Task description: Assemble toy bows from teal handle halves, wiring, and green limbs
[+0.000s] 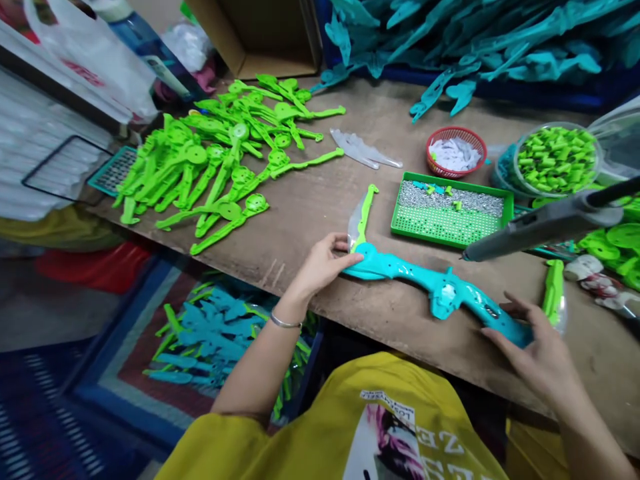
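A long turquoise plastic toy part lies across the front of the workbench. My left hand pinches its rounded left end, thumb on top. From that end a lime green arm with a clear plastic blade sticks up and away from me. My right hand is curved round the right end of the turquoise part, fingers on its far side and thumb on the near side. Above the part hangs a grey electric screwdriver, its tip pointing down-left; neither hand touches it.
Lime green parts are heaped at left. A green tray holds screws; a red basket and a tub of green pieces stand behind. Turquoise parts fill a bin at the back. A crate of parts sits below the bench.
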Demonstrator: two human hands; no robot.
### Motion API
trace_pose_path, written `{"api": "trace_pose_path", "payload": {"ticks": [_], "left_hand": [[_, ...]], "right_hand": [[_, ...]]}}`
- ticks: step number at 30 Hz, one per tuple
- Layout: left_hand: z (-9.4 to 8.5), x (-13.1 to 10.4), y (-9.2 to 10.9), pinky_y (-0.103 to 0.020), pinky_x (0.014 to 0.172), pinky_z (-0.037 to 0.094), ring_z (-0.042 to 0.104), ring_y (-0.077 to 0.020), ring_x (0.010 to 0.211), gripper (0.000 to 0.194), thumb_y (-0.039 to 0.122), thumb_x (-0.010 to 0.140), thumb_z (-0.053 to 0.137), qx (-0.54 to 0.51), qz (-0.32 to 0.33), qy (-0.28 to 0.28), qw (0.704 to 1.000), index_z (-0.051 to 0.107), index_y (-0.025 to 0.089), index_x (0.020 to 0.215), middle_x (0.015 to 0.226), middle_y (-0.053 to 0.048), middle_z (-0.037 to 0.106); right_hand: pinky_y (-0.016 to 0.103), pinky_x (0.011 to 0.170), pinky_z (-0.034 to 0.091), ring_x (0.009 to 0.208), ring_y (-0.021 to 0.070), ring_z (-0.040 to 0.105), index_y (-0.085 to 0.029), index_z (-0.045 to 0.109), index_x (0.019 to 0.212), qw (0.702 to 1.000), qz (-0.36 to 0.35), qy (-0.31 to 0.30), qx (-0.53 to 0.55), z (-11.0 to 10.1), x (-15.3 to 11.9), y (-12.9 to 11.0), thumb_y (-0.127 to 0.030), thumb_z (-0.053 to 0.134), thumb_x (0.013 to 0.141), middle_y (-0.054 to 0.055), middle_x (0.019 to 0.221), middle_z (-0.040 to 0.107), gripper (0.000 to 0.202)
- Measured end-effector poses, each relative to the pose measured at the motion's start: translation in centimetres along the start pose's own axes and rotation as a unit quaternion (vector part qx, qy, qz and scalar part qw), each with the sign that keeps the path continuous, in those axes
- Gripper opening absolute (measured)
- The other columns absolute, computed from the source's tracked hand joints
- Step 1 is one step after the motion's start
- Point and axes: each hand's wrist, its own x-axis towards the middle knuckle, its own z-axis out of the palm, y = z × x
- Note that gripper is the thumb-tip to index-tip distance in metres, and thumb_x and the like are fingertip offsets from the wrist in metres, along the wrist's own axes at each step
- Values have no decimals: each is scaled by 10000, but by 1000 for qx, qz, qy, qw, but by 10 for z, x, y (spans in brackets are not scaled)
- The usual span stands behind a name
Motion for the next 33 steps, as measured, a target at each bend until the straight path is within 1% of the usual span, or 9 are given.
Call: {"api": "trace_pose_path", "payload": {"ticks": [4, 6, 8, 12, 15, 18, 23, 28, 33], "left_hand": [[22, -15, 0, -255, 690, 544, 674, -132, 759, 564, 356, 716, 844, -60, -23, -30, 997, 586, 124, 1160, 938, -50, 710], [26, -21, -1, -257, 685, 540, 673, -133, 757, 568, 347, 704, 853, -64, -31, -27, 997, 579, 130, 1151, 946, -50, 710], [28, -26, -4, -264, 688, 542, 673, -134, 759, 626, 336, 658, 879, -67, -37, -25, 997, 569, 136, 1164, 986, -55, 705], [30, -38, -8, -265, 669, 541, 669, -133, 741, 728, 368, 605, 910, -96, -54, -23, 994, 545, 135, 1191, 1004, -60, 693], [34, -47, -9, -247, 634, 529, 647, -103, 679, 765, 361, 591, 922, -130, -59, -15, 990, 528, 132, 1204, 1000, -51, 685], [36, -55, -7, -234, 604, 523, 634, -85, 638, 751, 329, 582, 927, -158, -54, -18, 986, 530, 133, 1190, 1002, -42, 678], [27, -62, -1, -232, 649, 528, 649, -101, 715, 491, 432, 770, 798, -196, -45, -87, 976, 575, 149, 1104, 941, -25, 672], [21, -64, -4, -208, 607, 493, 615, -91, 679, 411, 446, 825, 753, -195, -37, -185, 963, 560, 174, 1065, 858, 6, 654], [21, -66, -5, -215, 535, 473, 594, -111, 630, 359, 477, 900, 659, -107, -8, -192, 975, 544, 188, 1080, 785, 13, 631]], "right_hand": [[446, 886, 552, 1084, 338, 676, -225, 600, 1284, 998, 1, -60, -18, -30, 6, 26, -619, 702, 771, 132, 1211, 691, 655], [461, 913, 538, 1082, 337, 672, -217, 601, 1267, 996, -34, -71, -46, -37, 9, 17, -556, 685, 796, 135, 1212, 685, 586], [471, 951, 511, 1117, 323, 646, -215, 584, 1268, 992, -88, -62, -61, -35, 14, -10, -446, 624, 862, 135, 1227, 660, 469], [405, 947, 492, 1081, 256, 639, -220, 603, 1179, 977, -196, -85, 21, 1, 35, -92, -333, 505, 972, 115, 1159, 666, 255], [384, 891, 485, 1033, 275, 656, -165, 644, 1088, 977, -168, -125, -36, 41, 58, -142, -364, 411, 1023, 148, 1080, 699, 313], [373, 782, 473, 905, 297, 708, -155, 702, 1041, 958, -94, -216, -161, 68, 74, -169, -440, 313, 1052, 173, 979, 750, 482], [358, 712, 449, 838, 312, 741, -168, 775, 988, 936, -82, -242, -242, 75, 70, -180, -565, 184, 1044, 203, 904, 773, 715], [342, 627, 407, 755, 304, 742, -193, 776, 962, 928, -123, -209, -284, 73, 53, -177, -512, 222, 1052, 178, 892, 783, 645], [310, 581, 347, 669, 248, 714, -193, 771, 920, 925, -134, -185, -302, 72, 44, -172, -433, 298, 1046, 142, 815, 779, 545]]}}
